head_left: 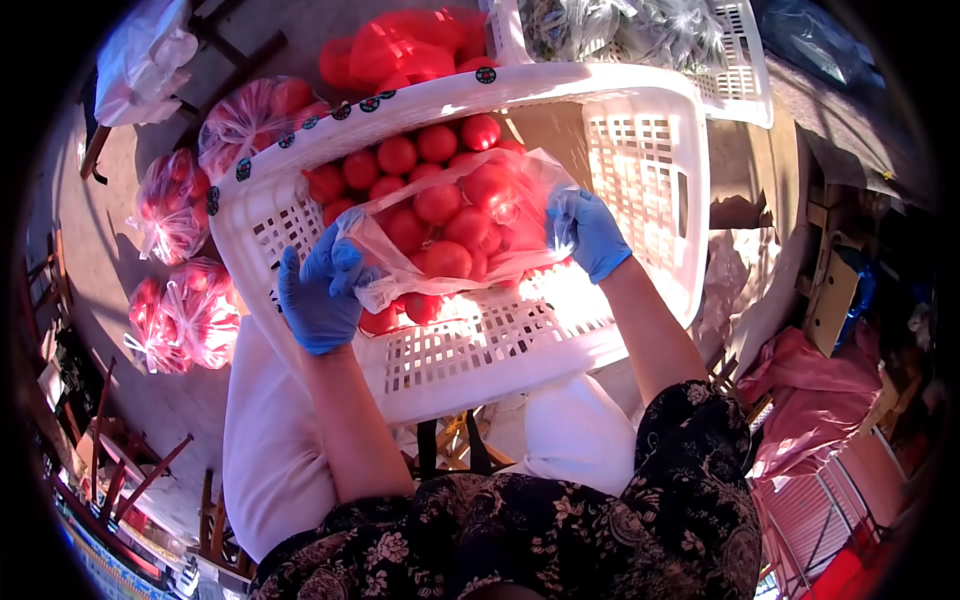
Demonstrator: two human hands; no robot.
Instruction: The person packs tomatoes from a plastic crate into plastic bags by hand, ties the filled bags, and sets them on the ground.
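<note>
Item: clear plastic bag [540, 190], mouth spread between my two hands, positioned within the outline of the crate, over the loose fruit. Whether its underside rests on that fruit, I cannot tell.

Contents: bagged tomatoes [445, 260], red and round, grouped in the middle of the bag, several brightly sunlit.

Left hand [325, 285]: blue glove; fingers curled on the bag's left edge, gripping it, thumb standing apart.

Right hand [590, 235]: blue glove; pinching the bag's right edge, fingers bent inward.

Container: white plastic crate [640, 95], latticed walls, standing in front of me with its near side by my knees. Small dark round stickers [486, 75] run along its far rim.

Stock in crate: loose tomatoes [397, 155], mostly beyond the bag and to its left; a few more show below its near edge.

To the left, outside the crate: three filled bags of red produce, one near the far corner [255, 125], one below it [170, 205], one lowest [185, 315].

Beyond the far rim: red plastic bag [400, 50]; to its right, second white crate [745, 60] holding clear bags with greenish contents.

Far right: pink cloth [810, 390], draped in folds.

Clothing: white trousers [270, 450]; black floral top [560, 530].
</note>
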